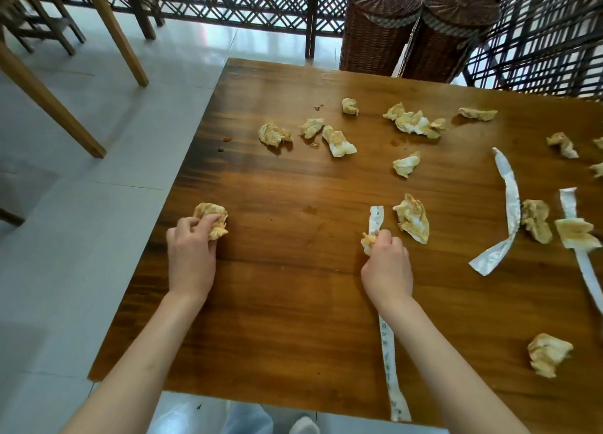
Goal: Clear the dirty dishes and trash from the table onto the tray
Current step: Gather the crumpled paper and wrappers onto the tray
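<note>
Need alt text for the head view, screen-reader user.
Two bare hands work on a wooden table strewn with stained crumpled napkins and paper strips: the left hand grips a napkin wad, the right hand pinches another wad and a long paper strip. No tray shows.

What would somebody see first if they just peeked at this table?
Probably the two hands near the front: the left hand grips a stained crumpled napkin by the table's left edge, and the right hand pinches another wad at the middle. Behind them, many more crumpled napkins and long paper strips litter the wooden table.
</note>
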